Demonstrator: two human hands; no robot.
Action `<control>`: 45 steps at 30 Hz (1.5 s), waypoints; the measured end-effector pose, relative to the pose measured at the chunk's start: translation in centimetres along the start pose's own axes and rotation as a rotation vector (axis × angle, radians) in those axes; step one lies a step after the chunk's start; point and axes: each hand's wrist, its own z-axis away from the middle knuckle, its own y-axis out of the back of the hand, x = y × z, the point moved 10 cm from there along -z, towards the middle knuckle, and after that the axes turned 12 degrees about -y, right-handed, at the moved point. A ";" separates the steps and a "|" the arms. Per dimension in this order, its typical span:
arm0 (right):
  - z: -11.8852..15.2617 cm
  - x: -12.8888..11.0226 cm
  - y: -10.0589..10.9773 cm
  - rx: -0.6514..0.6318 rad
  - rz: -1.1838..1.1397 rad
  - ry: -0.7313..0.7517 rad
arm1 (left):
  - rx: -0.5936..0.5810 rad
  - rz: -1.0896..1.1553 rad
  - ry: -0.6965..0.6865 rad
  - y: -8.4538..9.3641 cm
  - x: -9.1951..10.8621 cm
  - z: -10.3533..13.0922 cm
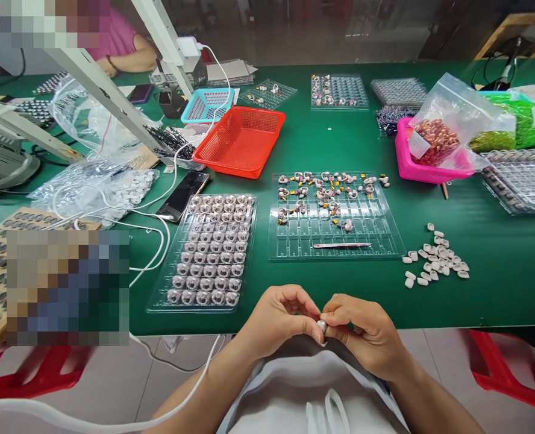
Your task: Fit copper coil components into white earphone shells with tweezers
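A small pearly white piece is pinched between my two hands at the table's front edge. My left hand grips it from the left with thumb and fingertips. From the right, the thumb and forefinger of my right hand close on the same piece. Beyond my hands lies a clear tray with small wired parts in its upper cells and metal tweezers across its lower part. Loose white pieces are scattered on the green table to the right.
Left of centre is a tray filled with rounded parts, beside a phone and white cables. Further back stand a red basket and a pink basket. A person's arm rests at the back left.
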 end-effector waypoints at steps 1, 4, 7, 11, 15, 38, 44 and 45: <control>0.1 0.0 0.0 0.000 -0.009 -0.001 | 0.002 -0.011 0.002 0.0 0.1 0.1; 0.3 0.2 -0.1 0.016 -0.023 -0.004 | 0.032 -0.087 -0.018 0.2 0.8 0.3; 0.5 1.0 0.1 0.084 -0.059 -0.027 | 0.096 -0.162 -0.064 0.5 1.7 0.5; 0.9 2.7 0.7 0.208 -0.174 -0.083 | 0.164 -0.305 -0.123 0.7 2.8 0.8; 1.1 3.7 0.7 0.253 -0.244 -0.110 | 0.169 -0.385 -0.160 0.5 3.1 0.9; 1.3 3.6 1.1 0.319 -0.138 -0.070 | 0.260 -0.413 -0.299 0.8 3.3 1.4; 1.7 3.3 1.4 0.352 -0.036 -0.034 | 0.246 -0.469 -0.388 0.5 3.8 1.6; 1.7 3.2 1.4 0.355 -0.026 -0.028 | 0.234 -0.489 -0.406 0.3 3.9 1.6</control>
